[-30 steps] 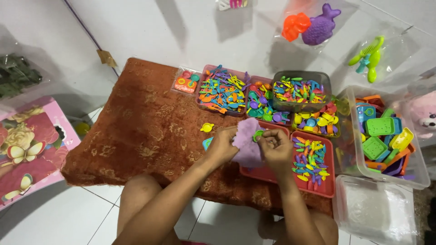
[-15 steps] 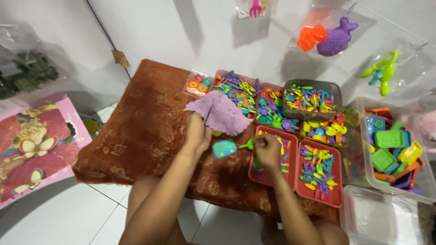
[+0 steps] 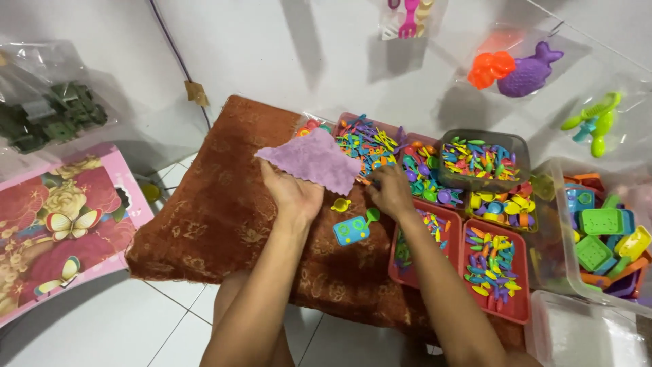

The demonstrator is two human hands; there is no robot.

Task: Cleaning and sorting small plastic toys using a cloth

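Near the middle of the frame, the person's left hand [image 3: 293, 194] pinches a purple cloth [image 3: 314, 162] by its lower edge, thumb under and fingers over, so that the cloth spreads flat above the rust-coloured patterned cushion [image 3: 217, 204]. To its right, the right hand [image 3: 390, 190] reaches to the edge of a pink tray of mixed small toy utensils [image 3: 363, 144]; its fingers are curled close together, and whether they already hold a piece cannot be told from this view.

Just below the two hands, a blue toy stove [image 3: 351, 230], a green toy spoon [image 3: 372, 215] and a yellow toy cup [image 3: 340, 204] lie loose on the cushion. Further right sit a red tray [image 3: 415, 272] with a few pieces and another red tray of coloured spoons [image 3: 496, 261], with a grey tub of utensils [image 3: 483, 158] above them. At the far right edge stands a clear bin of larger toy pieces [image 3: 601, 238].

By the look of it, a piece is being picked for wiping. That would go best with a light fingertip pinch on a single piece, lifted straight up so that neighbours do not spill over the tray's rim, while the cloth stays open and close beside, ready to take the piece in its middle.
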